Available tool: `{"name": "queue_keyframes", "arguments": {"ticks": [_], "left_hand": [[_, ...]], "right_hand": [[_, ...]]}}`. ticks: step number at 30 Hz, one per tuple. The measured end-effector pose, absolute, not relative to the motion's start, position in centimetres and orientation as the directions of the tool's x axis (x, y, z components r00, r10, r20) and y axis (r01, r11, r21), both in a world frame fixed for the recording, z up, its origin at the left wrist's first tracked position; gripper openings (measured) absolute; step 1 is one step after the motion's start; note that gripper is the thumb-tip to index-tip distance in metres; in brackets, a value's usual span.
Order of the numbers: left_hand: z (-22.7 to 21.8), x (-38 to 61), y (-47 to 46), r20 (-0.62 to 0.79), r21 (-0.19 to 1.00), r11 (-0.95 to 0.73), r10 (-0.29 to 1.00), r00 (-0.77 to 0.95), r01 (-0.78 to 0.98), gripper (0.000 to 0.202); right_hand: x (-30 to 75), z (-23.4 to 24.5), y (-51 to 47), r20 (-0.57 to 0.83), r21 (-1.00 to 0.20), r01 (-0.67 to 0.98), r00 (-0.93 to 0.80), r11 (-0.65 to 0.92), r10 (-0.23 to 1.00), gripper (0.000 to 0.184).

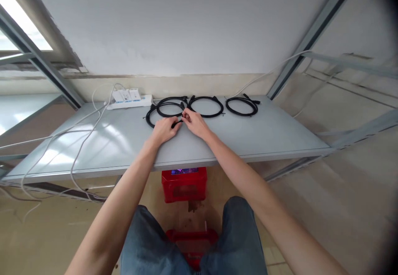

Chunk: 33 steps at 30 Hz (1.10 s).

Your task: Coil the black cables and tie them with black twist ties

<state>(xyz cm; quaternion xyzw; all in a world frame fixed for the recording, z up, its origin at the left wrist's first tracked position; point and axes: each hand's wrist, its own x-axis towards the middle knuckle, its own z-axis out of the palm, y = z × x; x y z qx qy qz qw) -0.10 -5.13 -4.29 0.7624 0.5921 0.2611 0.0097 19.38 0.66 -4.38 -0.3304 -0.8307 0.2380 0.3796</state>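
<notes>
Three coiled black cables lie in a row at the back of a grey shelf (248, 138). My left hand (164, 129) rests on the near side of the leftmost coil (166, 110), fingers curled on the cable's end. My right hand (194, 122) meets it from the right, its fingertips pinched on the same cable end near a small plug. The middle coil (207, 106) lies just behind my right hand. The right coil (242, 106) lies apart, untouched.
A white power strip (129, 100) with white adapters sits at the back left, and white cords trail from it over the shelf's left side. A red crate (184, 185) stands under the shelf, between my knees. Slanted metal frame bars flank the shelf.
</notes>
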Motion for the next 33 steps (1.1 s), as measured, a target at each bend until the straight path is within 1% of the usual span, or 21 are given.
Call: {"name": "queue_keyframes", "arguments": {"ticks": [5, 7, 12, 17, 21, 24, 27, 33], "left_hand": [[-3.4, 0.1, -5.4, 0.311, 0.278, -0.282, 0.931, 0.192, 0.918, 0.03], [-3.2, 0.2, -5.5, 0.294, 0.261, -0.27, 0.937, 0.19, 0.927, 0.031], [-3.1, 0.3, -5.5, 0.29, 0.258, -0.26, 0.94, 0.182, 0.931, 0.032], [-3.1, 0.3, -5.6, 0.288, 0.262, -0.254, 0.941, 0.176, 0.931, 0.032], [-2.9, 0.4, -5.6, 0.283, 0.255, -0.244, 0.944, 0.169, 0.936, 0.032], [-3.0, 0.4, -5.5, 0.284, 0.239, -0.231, 0.946, 0.16, 0.943, 0.032], [-3.1, 0.5, -5.4, 0.285, 0.226, -0.224, 0.946, 0.156, 0.948, 0.031], [-3.2, 0.4, -5.4, 0.297, 0.229, -0.239, 0.94, 0.166, 0.944, 0.031]], "right_hand": [[19.6, -3.6, -0.6, 0.399, -0.482, 0.58, -0.523, 0.657, 0.754, 0.021], [19.7, -3.3, -1.0, 0.37, -0.426, 0.636, -0.528, 0.644, 0.765, 0.025], [19.7, -3.1, -1.3, 0.356, -0.334, 0.686, -0.544, 0.647, 0.76, 0.028], [19.8, -2.9, -1.5, 0.347, -0.305, 0.712, -0.536, 0.633, 0.77, 0.027], [19.6, -2.9, -1.5, 0.371, -0.329, 0.723, -0.492, 0.607, 0.787, 0.024], [19.3, -2.9, -1.4, 0.375, -0.396, 0.727, -0.43, 0.562, 0.821, 0.016], [18.8, -2.8, -1.3, 0.345, -0.469, 0.731, -0.365, 0.496, 0.865, 0.012], [18.1, -2.6, -1.0, 0.295, -0.609, 0.694, -0.25, 0.384, 0.922, 0.016]]}}
